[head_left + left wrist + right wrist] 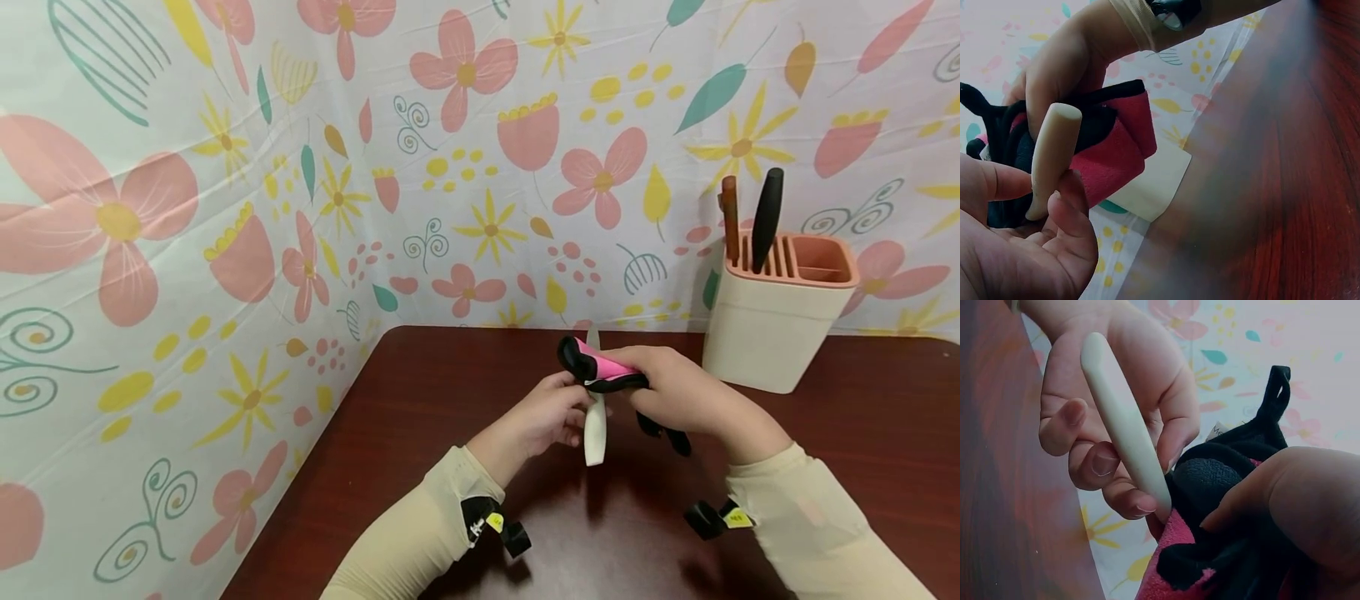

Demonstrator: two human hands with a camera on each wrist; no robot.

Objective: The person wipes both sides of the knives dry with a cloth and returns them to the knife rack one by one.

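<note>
My left hand point(546, 421) pinches a knife by its pale cream handle point(595, 433), near where the handle meets the blade. The handle end points toward me, and a light blade tip point(592, 337) shows beyond the cloth. With my right hand point(686, 396) I grip a pink and black cloth point(613, 369), folded over the knife's blade. Most of the blade is hidden by the cloth. In the right wrist view, a black hanging loop point(1277, 394) sticks up from the cloth point(1175, 547), and the cream handle point(1124, 419) lies across my left fingers.
A cream knife holder point(776, 333) with an orange slotted top stands at the back right. A brown-handled knife point(731, 221) and a black-handled knife point(767, 221) stand in its slots. Below is a dark red-brown wooden table point(450, 367); flowered fabric point(465, 208) hangs behind and at left.
</note>
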